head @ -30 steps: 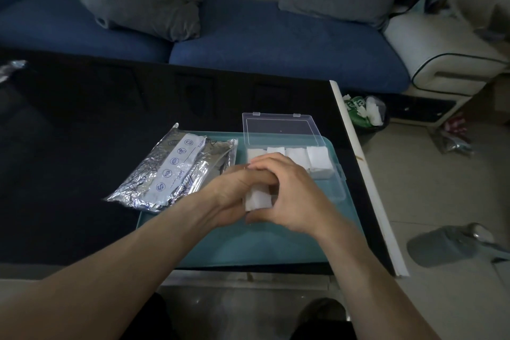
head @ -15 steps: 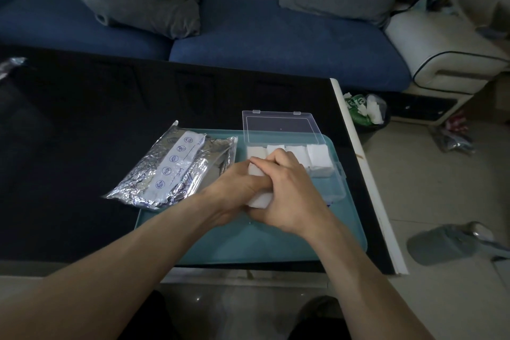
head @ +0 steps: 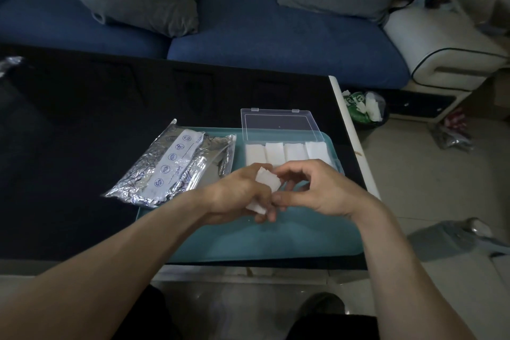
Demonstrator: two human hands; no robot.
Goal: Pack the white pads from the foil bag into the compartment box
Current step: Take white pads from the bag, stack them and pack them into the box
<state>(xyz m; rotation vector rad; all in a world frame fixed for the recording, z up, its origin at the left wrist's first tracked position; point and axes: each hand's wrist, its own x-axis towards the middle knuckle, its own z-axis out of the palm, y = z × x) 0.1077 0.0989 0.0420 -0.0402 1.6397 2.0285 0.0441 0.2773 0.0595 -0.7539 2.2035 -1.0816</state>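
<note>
The left hand [head: 237,193] gripped a small stack of white pads [head: 263,188] over the teal tray [head: 276,240], just in front of the compartment box [head: 287,152]. The right hand [head: 317,188] pinched at the stack's edge with curled fingers. The pads looked light, soft and floppy, best pinched by their edges, and a loose grip would probably fan them apart.

Two bare forearms, no sleeves in sight, no watch or ring showing on the left hand [head: 237,193] or the right hand [head: 323,190]. Down below, dark trousers [head: 331,326] over the lap, and the fingers [head: 287,174] are unadorned.
</note>
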